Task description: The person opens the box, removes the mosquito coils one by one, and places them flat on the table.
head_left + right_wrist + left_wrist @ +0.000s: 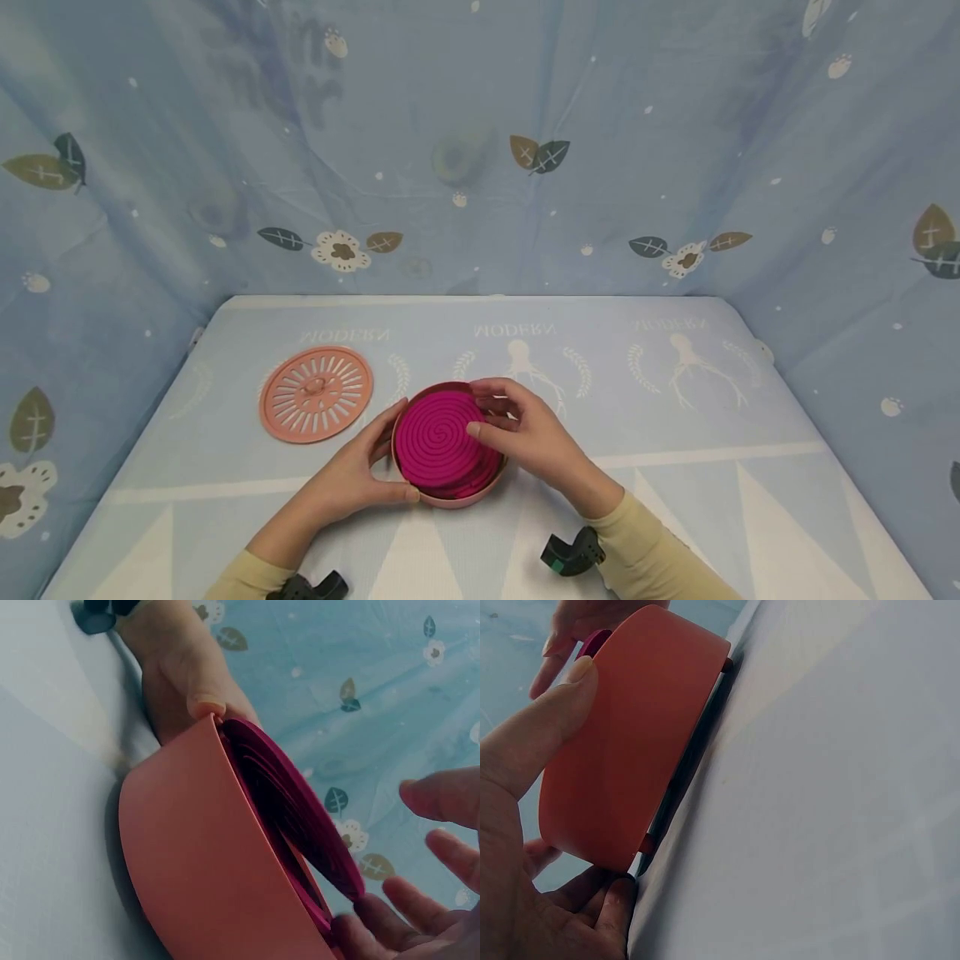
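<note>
Tablecloth [675,425] supports a round pink container [195,847], a slotted lid [315,395] lying near it. Inside the container, a magenta coil [438,437], one edge raised, looks light and brittle, best lifted by its rim. A left hand [356,479] grips the container's side; a right hand [534,429], fingers loosely spread, touches the coil's edge.

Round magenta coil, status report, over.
Left hand gripping round coral container. Right hand at magenta coil; coil tilted, one edge raised. Slotted round coral disc aside, not blocking.
</note>
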Motion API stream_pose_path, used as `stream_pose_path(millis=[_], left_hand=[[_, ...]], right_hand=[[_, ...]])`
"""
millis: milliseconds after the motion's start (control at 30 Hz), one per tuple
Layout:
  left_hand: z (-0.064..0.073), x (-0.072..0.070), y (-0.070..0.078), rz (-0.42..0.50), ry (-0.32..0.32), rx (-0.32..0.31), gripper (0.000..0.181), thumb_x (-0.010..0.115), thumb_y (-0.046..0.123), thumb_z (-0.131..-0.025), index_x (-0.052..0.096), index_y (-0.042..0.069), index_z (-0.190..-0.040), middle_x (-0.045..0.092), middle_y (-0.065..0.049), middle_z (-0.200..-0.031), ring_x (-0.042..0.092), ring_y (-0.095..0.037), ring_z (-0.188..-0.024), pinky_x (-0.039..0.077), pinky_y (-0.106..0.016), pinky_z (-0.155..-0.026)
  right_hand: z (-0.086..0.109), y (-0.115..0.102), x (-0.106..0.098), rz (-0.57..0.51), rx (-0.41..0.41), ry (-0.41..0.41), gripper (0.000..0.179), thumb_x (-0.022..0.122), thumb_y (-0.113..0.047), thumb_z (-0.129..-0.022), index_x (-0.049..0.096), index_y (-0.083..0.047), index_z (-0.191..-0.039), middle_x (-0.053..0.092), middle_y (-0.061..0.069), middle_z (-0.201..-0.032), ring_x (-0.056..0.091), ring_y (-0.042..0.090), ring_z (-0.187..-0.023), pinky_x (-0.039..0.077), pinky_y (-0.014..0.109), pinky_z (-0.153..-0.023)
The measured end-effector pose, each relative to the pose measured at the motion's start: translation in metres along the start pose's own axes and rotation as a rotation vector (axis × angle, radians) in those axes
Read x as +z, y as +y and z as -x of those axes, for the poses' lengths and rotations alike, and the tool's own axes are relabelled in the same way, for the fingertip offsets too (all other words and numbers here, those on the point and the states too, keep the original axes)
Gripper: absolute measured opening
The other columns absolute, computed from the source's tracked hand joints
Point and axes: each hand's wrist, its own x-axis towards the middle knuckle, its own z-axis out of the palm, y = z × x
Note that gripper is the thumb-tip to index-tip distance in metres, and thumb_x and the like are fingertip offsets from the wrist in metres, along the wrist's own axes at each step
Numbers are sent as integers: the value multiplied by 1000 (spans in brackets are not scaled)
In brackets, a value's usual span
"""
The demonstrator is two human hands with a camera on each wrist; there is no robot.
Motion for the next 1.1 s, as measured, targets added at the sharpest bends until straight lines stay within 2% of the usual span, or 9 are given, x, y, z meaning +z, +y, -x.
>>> stream_pose_path(millis=[167, 367, 567, 700, 867, 1100], left_hand=[[0, 0, 0, -7, -2, 6, 123, 95, 39, -61, 22, 21, -159, 31, 6, -157, 38, -12, -139, 34, -25, -113], [0, 0, 1, -2, -8, -4, 123, 95, 40, -62, 22, 21, -159, 30, 6, -157, 36, -15, -140, 34, -28, -114], [0, 0, 0, -10, -6, 15, 120, 94, 40, -64, 23, 20, -158, 30, 1, -158, 37, -19, -140, 35, -32, -114], [1, 0, 0, -8, -3, 18, 119, 94, 40, -64, 24, 20, -158, 31, 0, -157, 38, -20, -140, 35, -34, -114], [1, -1, 2, -6, -7, 27, 120, 94, 38, -64, 24, 19, -158, 31, 0, -158, 38, -20, -139, 34, -32, -114], [2, -1, 2, 19, -13, 10, 122, 95, 37, -62, 23, 20, -159, 31, 5, -157, 38, -16, -139, 35, -27, -113]], right_hand=[[-1, 1, 2, -39, -17, 28, 51, 75, -16, -89, 55, -6, -135, 56, 9, -134, 52, 22, -125, 43, 51, -108], [-2, 3, 4, -65, -4, 47, 54, 76, -11, -88, 53, -2, -135, 52, 13, -138, 51, 22, -129, 40, 45, -112], [-3, 7, 4, -154, 64, 30, 57, 76, -7, -87, 51, -3, -138, 49, 13, -139, 56, 25, -123, 55, 36, -94], [-4, 9, 4, -174, 94, 21, 58, 76, -7, -87, 50, -4, -138, 48, 13, -139, 63, 27, -112, 59, 32, -87], [-5, 9, 4, -156, 96, 21, 60, 76, -8, -87, 50, -8, -140, 49, 14, -139, 67, 25, -101, 60, 29, -84], [-6, 8, -1, -157, 146, -30, 80, 78, -10, -86, 36, -22, -153, 52, 15, -138, 67, 23, -101, 58, 30, -87]])
